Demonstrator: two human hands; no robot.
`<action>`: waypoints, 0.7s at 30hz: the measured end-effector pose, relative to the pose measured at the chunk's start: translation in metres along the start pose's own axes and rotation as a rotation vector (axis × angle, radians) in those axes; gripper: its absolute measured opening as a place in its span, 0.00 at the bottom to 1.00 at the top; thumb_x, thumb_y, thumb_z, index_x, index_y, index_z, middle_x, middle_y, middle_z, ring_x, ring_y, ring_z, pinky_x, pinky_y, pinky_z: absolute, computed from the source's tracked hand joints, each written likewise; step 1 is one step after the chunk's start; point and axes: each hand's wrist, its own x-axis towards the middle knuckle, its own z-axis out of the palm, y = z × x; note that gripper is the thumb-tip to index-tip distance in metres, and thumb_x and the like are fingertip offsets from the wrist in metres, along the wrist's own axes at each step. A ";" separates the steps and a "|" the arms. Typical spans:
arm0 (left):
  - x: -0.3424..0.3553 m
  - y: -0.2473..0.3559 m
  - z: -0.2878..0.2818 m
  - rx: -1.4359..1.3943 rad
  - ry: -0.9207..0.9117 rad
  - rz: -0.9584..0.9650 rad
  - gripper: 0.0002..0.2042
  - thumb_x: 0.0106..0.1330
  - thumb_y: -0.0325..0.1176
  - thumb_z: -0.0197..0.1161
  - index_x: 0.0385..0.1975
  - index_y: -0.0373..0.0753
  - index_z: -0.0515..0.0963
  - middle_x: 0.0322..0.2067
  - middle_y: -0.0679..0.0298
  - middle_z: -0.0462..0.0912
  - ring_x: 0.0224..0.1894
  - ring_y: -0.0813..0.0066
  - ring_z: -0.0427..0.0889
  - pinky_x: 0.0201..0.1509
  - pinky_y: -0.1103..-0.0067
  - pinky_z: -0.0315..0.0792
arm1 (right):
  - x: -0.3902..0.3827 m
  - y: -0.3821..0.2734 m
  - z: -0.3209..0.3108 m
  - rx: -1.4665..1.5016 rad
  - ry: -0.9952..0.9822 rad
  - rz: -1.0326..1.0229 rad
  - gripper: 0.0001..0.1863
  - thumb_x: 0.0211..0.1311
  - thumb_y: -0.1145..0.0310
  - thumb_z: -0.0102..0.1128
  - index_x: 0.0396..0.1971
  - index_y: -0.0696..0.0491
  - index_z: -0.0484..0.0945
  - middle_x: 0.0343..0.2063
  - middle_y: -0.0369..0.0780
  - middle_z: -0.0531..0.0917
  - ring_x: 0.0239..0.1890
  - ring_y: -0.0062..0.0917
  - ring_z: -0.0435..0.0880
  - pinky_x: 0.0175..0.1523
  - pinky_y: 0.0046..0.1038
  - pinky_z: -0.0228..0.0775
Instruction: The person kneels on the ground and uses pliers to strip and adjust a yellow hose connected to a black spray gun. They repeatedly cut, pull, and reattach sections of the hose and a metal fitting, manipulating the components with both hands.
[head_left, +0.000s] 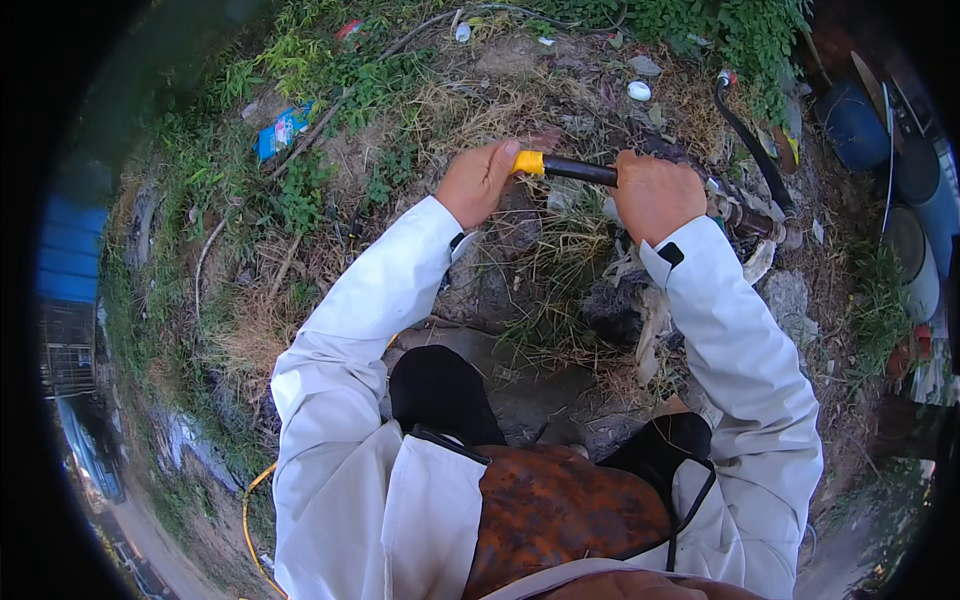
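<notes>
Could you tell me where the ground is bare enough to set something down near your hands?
The barest patch is the grey ground below the grass tuft, ahead of the knees. Around the right hand it is crowded with debris and a black hose. Left of the left hand, weeds cover the ground.

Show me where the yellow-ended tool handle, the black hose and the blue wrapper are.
tool handle (575,169), head view, dark shaft between the hands
black hose (748,143), head view, mid curve
blue wrapper (280,131), head view, its middle
</notes>
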 end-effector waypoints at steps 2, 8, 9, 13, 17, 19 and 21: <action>0.005 0.009 -0.004 0.060 0.008 0.082 0.23 0.75 0.50 0.42 0.41 0.35 0.77 0.23 0.50 0.78 0.28 0.52 0.78 0.35 0.66 0.70 | 0.002 0.000 0.002 -0.007 0.023 -0.007 0.05 0.57 0.70 0.54 0.30 0.54 0.78 0.24 0.42 0.84 0.29 0.36 0.86 0.35 0.39 0.76; 0.012 0.037 -0.028 0.136 -0.220 0.009 0.21 0.76 0.49 0.41 0.49 0.41 0.77 0.26 0.56 0.80 0.30 0.61 0.79 0.37 0.69 0.71 | 0.004 -0.003 -0.002 -0.055 -0.049 0.094 0.11 0.57 0.60 0.63 0.33 0.50 0.77 0.27 0.43 0.84 0.31 0.40 0.85 0.36 0.41 0.76; 0.005 0.033 -0.030 0.092 -0.302 -0.062 0.21 0.76 0.48 0.41 0.52 0.42 0.77 0.28 0.56 0.81 0.31 0.64 0.81 0.38 0.70 0.72 | 0.003 -0.004 -0.005 -0.073 -0.067 0.121 0.11 0.57 0.59 0.63 0.34 0.50 0.77 0.28 0.43 0.84 0.32 0.41 0.85 0.37 0.42 0.76; -0.020 -0.022 -0.044 -0.150 -0.034 0.170 0.21 0.77 0.47 0.40 0.52 0.39 0.76 0.39 0.61 0.81 0.40 0.74 0.79 0.50 0.76 0.74 | 0.003 -0.016 -0.001 -0.131 -0.004 0.111 0.11 0.59 0.58 0.61 0.31 0.51 0.76 0.26 0.42 0.84 0.30 0.38 0.85 0.35 0.40 0.76; -0.061 -0.097 -0.070 -0.479 0.224 -0.183 0.20 0.77 0.44 0.42 0.53 0.37 0.76 0.41 0.62 0.81 0.41 0.75 0.79 0.49 0.76 0.75 | 0.003 -0.019 -0.004 -0.176 -0.033 0.156 0.13 0.59 0.57 0.62 0.33 0.51 0.76 0.27 0.43 0.84 0.30 0.42 0.85 0.36 0.42 0.76; -0.075 -0.165 -0.068 -0.497 0.306 -0.475 0.18 0.76 0.42 0.45 0.51 0.38 0.77 0.38 0.64 0.81 0.37 0.77 0.79 0.44 0.78 0.75 | 0.006 -0.021 -0.006 -0.201 -0.079 0.203 0.13 0.58 0.57 0.63 0.36 0.50 0.76 0.29 0.44 0.84 0.33 0.43 0.84 0.37 0.43 0.75; -0.089 -0.244 -0.055 -0.388 0.306 -0.688 0.15 0.74 0.41 0.49 0.49 0.41 0.78 0.34 0.67 0.81 0.32 0.78 0.77 0.37 0.78 0.75 | 0.007 -0.022 -0.005 -0.224 -0.078 0.212 0.13 0.57 0.58 0.64 0.37 0.49 0.77 0.31 0.44 0.84 0.35 0.43 0.84 0.38 0.44 0.74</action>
